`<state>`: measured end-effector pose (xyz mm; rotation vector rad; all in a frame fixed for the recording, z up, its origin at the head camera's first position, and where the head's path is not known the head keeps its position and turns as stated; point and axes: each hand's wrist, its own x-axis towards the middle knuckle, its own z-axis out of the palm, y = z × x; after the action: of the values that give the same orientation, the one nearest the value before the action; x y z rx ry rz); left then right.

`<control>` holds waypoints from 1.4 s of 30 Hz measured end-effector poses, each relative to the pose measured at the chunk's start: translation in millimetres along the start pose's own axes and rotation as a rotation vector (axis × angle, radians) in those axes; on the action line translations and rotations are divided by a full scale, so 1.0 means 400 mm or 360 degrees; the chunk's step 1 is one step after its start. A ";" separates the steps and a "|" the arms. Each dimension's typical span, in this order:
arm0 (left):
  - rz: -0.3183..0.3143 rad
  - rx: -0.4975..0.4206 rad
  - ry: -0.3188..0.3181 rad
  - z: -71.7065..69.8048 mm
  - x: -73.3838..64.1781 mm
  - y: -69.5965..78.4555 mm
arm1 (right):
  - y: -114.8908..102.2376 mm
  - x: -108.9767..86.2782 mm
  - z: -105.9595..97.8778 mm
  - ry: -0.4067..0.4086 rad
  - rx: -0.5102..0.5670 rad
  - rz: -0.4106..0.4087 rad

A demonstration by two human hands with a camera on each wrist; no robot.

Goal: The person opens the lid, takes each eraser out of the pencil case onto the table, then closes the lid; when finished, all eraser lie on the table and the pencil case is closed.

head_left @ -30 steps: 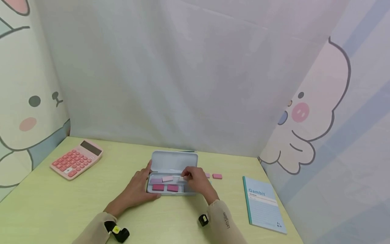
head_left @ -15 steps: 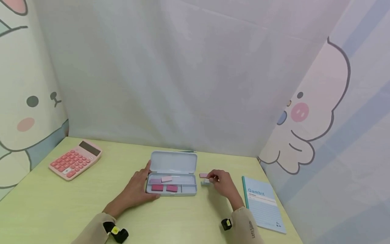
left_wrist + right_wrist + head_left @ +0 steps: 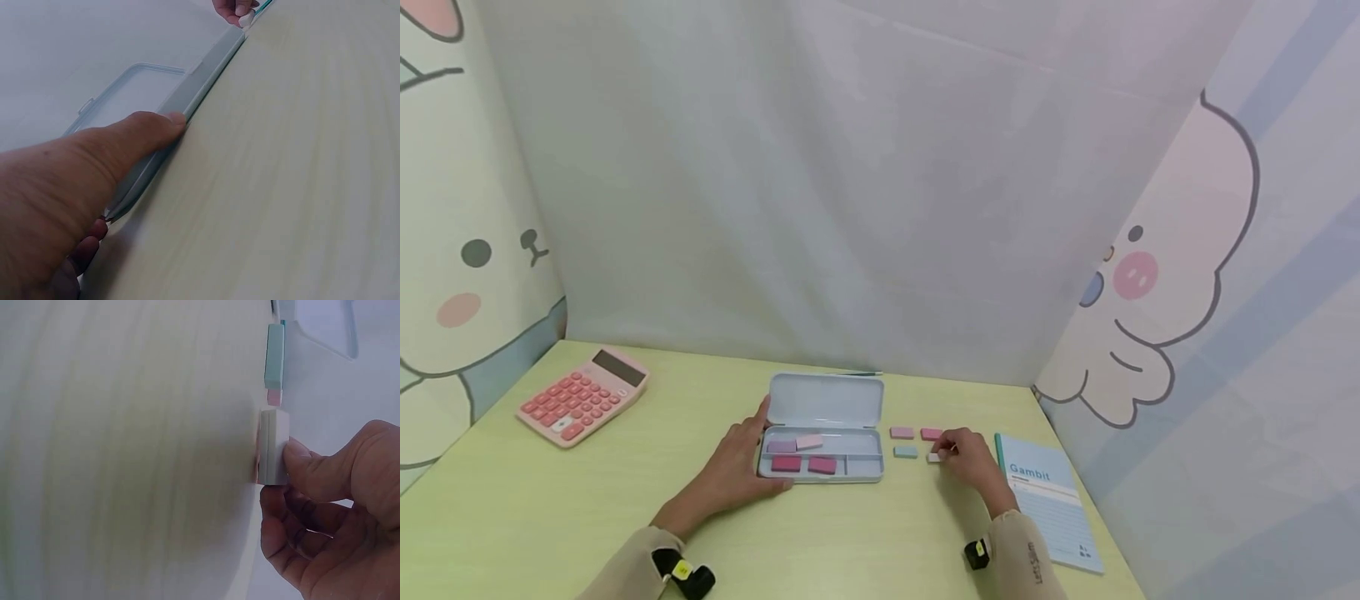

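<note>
right grip (image 3: 967,458) pinches white block (image 3: 274,447) | left grip (image 3: 734,468) holds case (image 3: 865,467)

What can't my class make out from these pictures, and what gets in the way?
- Head view: part of the white block, covered by the right hand.
- Head view: the lower-left corner of the notebook, behind the right sleeve.
- Head view: key labels on the calculator, too small.
- Left wrist view: what the case contains, hidden by its front wall.
</note>
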<state>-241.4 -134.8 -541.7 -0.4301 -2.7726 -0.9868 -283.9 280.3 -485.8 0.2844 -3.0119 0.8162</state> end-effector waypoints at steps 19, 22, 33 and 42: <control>0.0008 -0.0006 0.0000 -0.004 -0.003 0.007 | -0.001 0.005 0.008 -0.0008 -0.0008 0.0058; 0.0009 -0.0006 0.0006 -0.005 -0.003 0.008 | -0.009 0.005 0.004 0.0042 -0.0044 0.0008; 0.0017 0.0019 0.0022 -0.001 -0.001 -0.001 | -0.119 0.016 -0.001 0.0087 0.0074 -0.0235; 0.0021 -0.0022 0.0021 0.003 -0.003 -0.003 | -0.219 0.052 0.042 0.0006 0.0113 -0.0428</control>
<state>-240.9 -134.9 -543.6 -0.4419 -2.7493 -1.0023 -288.4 194.1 -455.3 0.6698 -2.8557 0.8948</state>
